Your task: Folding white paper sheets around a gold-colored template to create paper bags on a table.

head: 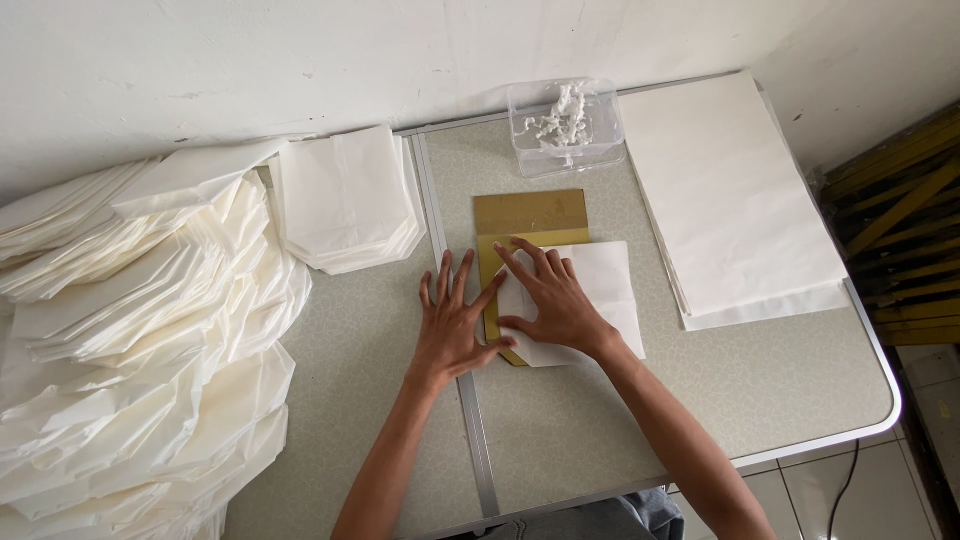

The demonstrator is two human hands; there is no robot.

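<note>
Right hand (555,300) flat, fingers spread, pressing white paper sheet (600,300) onto gold board (530,215) at mid surface (560,420). Left hand (450,325) open, palm down just beside the sheet's left edge, fingertips touching the board. Neither hand grips anything.

White paper bags (345,195) stacked at the table's left; clear box (566,128) at back, perhaps holding paste
</note>
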